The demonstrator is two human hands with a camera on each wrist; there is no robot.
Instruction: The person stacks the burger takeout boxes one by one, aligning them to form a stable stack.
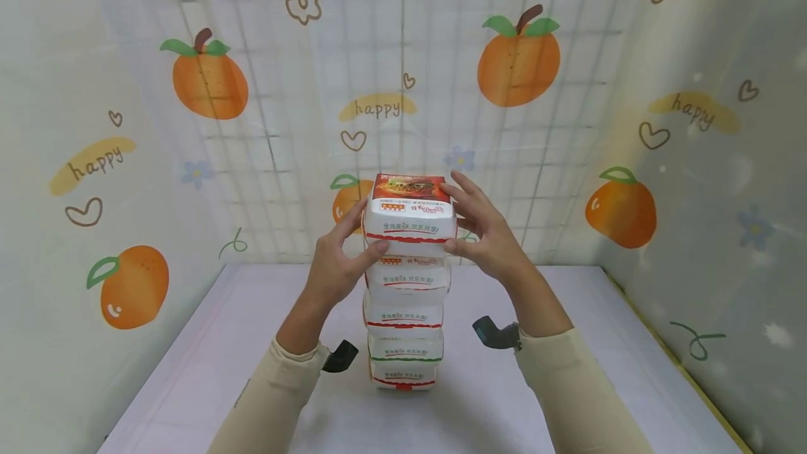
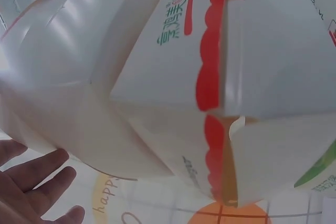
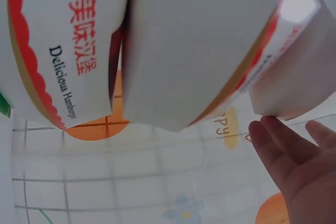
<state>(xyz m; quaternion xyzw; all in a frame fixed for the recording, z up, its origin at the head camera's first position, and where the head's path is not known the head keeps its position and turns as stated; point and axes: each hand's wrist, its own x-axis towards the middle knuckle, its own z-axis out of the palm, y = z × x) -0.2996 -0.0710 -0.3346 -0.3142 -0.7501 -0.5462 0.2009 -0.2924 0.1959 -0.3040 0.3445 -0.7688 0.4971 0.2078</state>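
Note:
In the head view, a stack of white paper burger boxes (image 1: 403, 315) stands upright on the table, slightly uneven. Its top box (image 1: 411, 219) has a red lid panel with a burger picture. My left hand (image 1: 337, 258) touches this box's left side with straight fingers, the thumb at the lower front. On the opposite side, my right hand (image 1: 485, 230) has its fingers spread along the box and its thumb by the front right corner. Box walls (image 2: 157, 72) fill much of the left wrist view. The right wrist view shows fingertips (image 3: 268, 124) against a box's lower corner.
A pale table (image 1: 265, 314) lies under the stack. Behind it hangs a translucent curtain (image 1: 441, 33) printed with oranges and "happy", with a wire grid showing through. Black curved pieces (image 1: 340, 357) stick out by both sleeve cuffs.

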